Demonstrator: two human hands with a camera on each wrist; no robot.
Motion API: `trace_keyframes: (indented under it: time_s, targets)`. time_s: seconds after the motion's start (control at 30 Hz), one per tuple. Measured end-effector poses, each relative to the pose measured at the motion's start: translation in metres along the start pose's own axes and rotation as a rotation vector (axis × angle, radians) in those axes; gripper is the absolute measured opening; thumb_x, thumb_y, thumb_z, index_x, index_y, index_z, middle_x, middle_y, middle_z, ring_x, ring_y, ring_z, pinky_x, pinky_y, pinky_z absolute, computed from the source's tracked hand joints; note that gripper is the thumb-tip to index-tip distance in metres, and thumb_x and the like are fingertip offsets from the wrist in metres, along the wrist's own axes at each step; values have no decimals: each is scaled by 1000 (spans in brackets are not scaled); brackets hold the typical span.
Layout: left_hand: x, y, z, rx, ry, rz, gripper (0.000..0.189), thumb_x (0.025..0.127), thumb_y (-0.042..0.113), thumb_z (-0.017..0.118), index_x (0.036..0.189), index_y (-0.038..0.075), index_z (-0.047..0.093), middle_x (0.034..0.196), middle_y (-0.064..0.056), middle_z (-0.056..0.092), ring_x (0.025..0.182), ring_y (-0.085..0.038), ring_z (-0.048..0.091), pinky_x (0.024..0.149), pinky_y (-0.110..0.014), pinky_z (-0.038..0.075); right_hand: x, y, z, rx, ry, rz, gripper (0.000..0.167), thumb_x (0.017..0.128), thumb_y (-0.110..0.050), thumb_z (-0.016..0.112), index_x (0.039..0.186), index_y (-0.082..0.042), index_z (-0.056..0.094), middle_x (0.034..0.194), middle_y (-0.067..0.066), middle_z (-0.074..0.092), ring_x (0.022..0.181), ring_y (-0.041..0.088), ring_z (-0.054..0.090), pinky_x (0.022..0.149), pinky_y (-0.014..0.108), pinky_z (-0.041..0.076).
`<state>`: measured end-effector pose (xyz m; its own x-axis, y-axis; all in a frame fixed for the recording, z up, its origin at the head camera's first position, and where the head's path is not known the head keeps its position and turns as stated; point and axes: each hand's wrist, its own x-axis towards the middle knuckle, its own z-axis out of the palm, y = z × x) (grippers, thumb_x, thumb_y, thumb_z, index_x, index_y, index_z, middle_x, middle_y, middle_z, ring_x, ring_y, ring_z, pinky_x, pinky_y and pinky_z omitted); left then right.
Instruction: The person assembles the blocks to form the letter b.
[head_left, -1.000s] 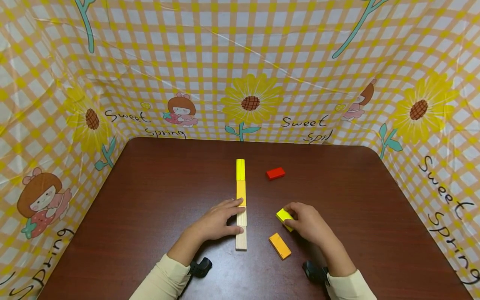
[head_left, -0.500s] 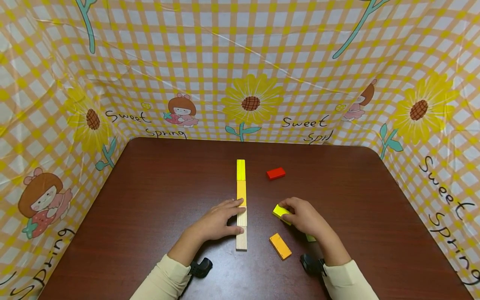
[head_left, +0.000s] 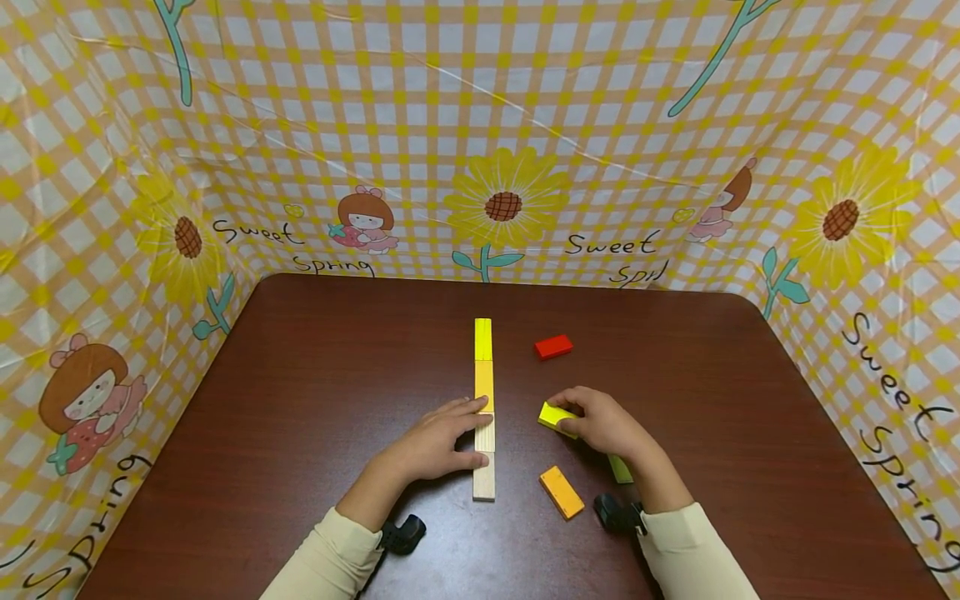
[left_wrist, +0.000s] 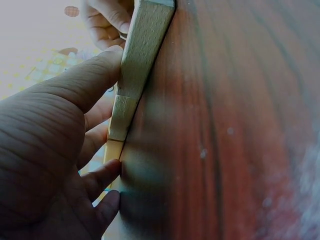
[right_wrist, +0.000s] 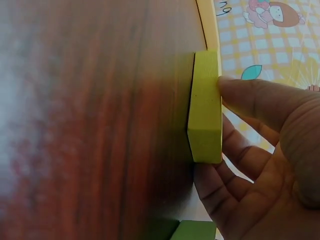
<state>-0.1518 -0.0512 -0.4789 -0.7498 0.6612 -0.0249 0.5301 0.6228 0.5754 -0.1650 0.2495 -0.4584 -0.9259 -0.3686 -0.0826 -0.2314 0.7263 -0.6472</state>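
Observation:
A straight row of small blocks runs away from the person: a plain wooden block point(head_left: 483, 485) nearest, a second plain wooden block point(head_left: 487, 437), an orange-yellow block point(head_left: 483, 382), and a yellow block point(head_left: 483, 338) farthest. Along its left side lies the left hand point(head_left: 431, 442), thumb and fingers extended, fingertips on the middle of the row. To the right of the row, the right hand point(head_left: 609, 429) holds another yellow block point(head_left: 551, 416) between thumb and fingers, low at the table. The right wrist view shows this yellow block point(right_wrist: 205, 105) lying flat, with the thumb at its upper edge.
Under the right wrist lies a green block point(head_left: 620, 469), partly hidden. An orange block point(head_left: 561, 492) lies nearer the person, and a red block point(head_left: 553, 347) farther back. Checked cloth point(head_left: 420, 125) walls off the dark table point(head_left: 337, 350) at the back and sides.
The right hand has slid the yellow block left and slightly away from the person, turning it a little. The green block has come into sight behind it. The left hand stays put.

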Motion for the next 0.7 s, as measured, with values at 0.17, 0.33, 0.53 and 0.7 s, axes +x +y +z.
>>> trace_keyframes:
  time_s: [0.17,0.33,0.53,0.7]
  targets:
    - [0,0,-1,0,-1,2,61,92,40,70,145,16,53,158,-1,35,146,-31,29,113,-56,28,6,4,0,28,-19,-6,26,87,-1,69,113,-5,71,106,6,66,91,21,55,80,37,47]
    - [0,1,-1,1,-2,2,61,92,40,70,145,16,53,158,-1,35,146,-30,29,114,-54,28,11,7,-1,51,-53,-15,28,88,0,69,115,-5,70,110,6,65,95,23,54,81,38,48]
    - [0,0,0,2,4,10,61,92,39,71,144,15,54,158,-3,36,145,-31,30,113,-55,29,17,10,-2,92,-96,-43,29,90,0,67,117,-7,70,114,5,66,99,24,55,84,38,49]
    - [0,0,0,-2,3,10,61,92,40,71,145,15,54,158,-3,36,145,-31,30,113,-56,29,23,12,-1,105,-122,-100,30,90,2,66,119,-6,70,115,6,66,104,25,57,88,39,49]
